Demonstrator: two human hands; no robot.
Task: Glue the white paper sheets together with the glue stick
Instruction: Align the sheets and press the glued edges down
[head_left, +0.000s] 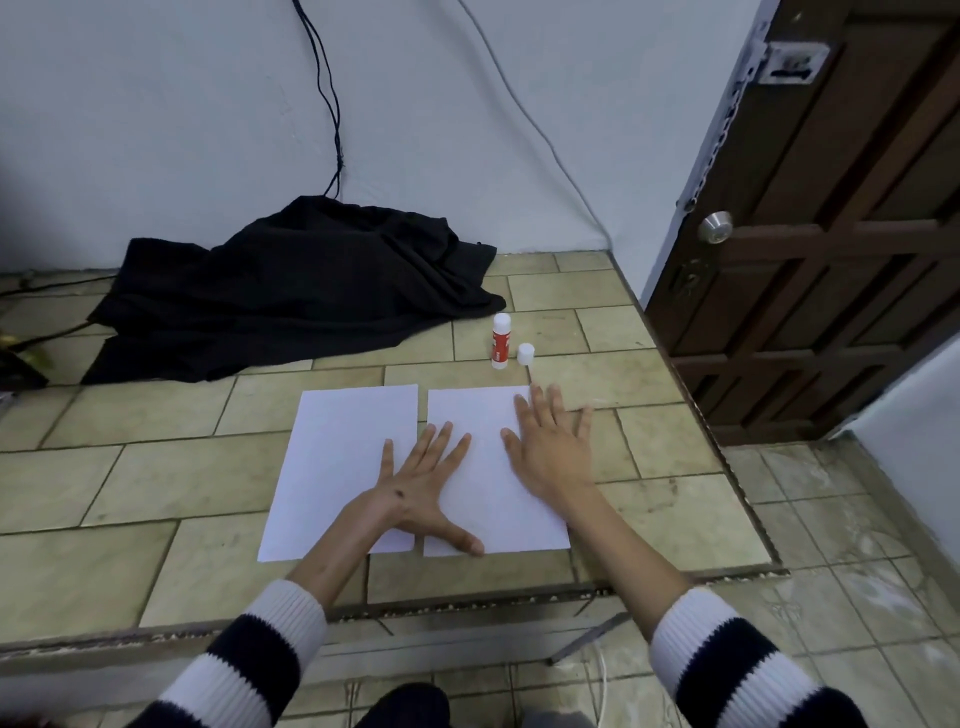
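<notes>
- Head view showed two white paper sheets side by side on the tiled surface (156, 467): the left sheet (343, 447) and the right sheet (483, 488), a narrow gap between them.
- The left hand (415, 488) lay flat, fingers spread, across both sheets.
- The right hand (550, 447) pressed flat on the right sheet's right edge.
- The glue stick (501, 341) stood upright beyond the sheets, its cap (525, 353) just beside it.
- A black cloth (291, 286) lay farther back by the wall.
</notes>
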